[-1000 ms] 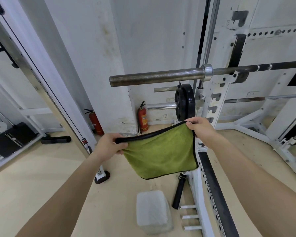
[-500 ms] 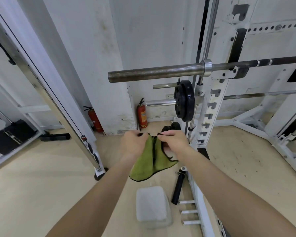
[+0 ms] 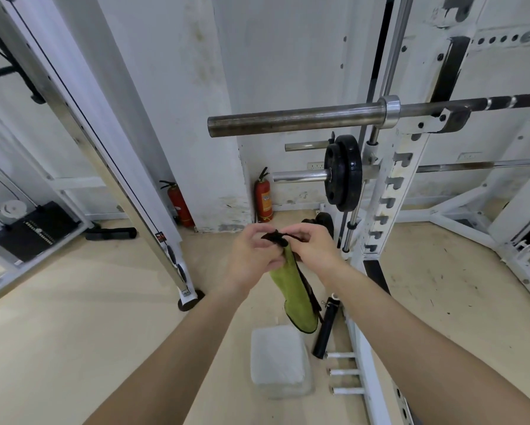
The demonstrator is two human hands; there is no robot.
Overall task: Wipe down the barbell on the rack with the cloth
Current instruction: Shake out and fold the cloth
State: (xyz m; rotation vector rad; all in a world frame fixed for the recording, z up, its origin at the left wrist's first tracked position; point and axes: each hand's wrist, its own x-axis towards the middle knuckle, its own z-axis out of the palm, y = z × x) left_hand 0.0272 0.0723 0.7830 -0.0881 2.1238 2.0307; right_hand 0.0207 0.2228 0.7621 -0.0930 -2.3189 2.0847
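Note:
The barbell (image 3: 294,121) lies across the white rack (image 3: 389,191), its dull steel sleeve jutting left above my hands. A green cloth (image 3: 297,297) with black trim hangs folded in half, narrow and vertical, below my hands. My left hand (image 3: 254,259) and my right hand (image 3: 311,251) pinch its top corners together, fingers touching at the black edge. Both hands are well below the barbell and a little left of the rack upright.
A black weight plate (image 3: 343,171) sits on a lower peg of the rack. Two red fire extinguishers (image 3: 264,199) stand by the wall. A clear plastic box (image 3: 280,361) and a black handle (image 3: 326,328) lie on the floor beneath my hands. A cable machine post (image 3: 110,167) slants at left.
My hands came together from holding the cloth spread wide, folding it in half. It now hangs as a narrow strip.

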